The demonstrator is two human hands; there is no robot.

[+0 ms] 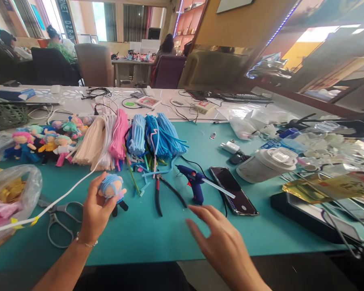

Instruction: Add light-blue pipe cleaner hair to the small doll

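A small doll (111, 186) with light-blue hair, a peach face and black legs is gripped between the thumb and fingers of my left hand (97, 206), above the green mat. My right hand (220, 238) hovers over the mat with its fingers spread and nothing between them. Just beyond it a dark blue glue gun (195, 182) stands with a clear glue stick projecting from it. Pliers (158, 196) with black handles lie open between my two hands. Left of my left hand are grey scissors (60, 220), partly behind the wrist.
Bundles of pipe cleaners (118, 137) and several finished dolls (59, 145) line the mat's back left. A phone (233, 190), a lidded cup (265, 163) and plastic bags stand right. A white cable (66, 194) crosses the left side. People sit at the back.
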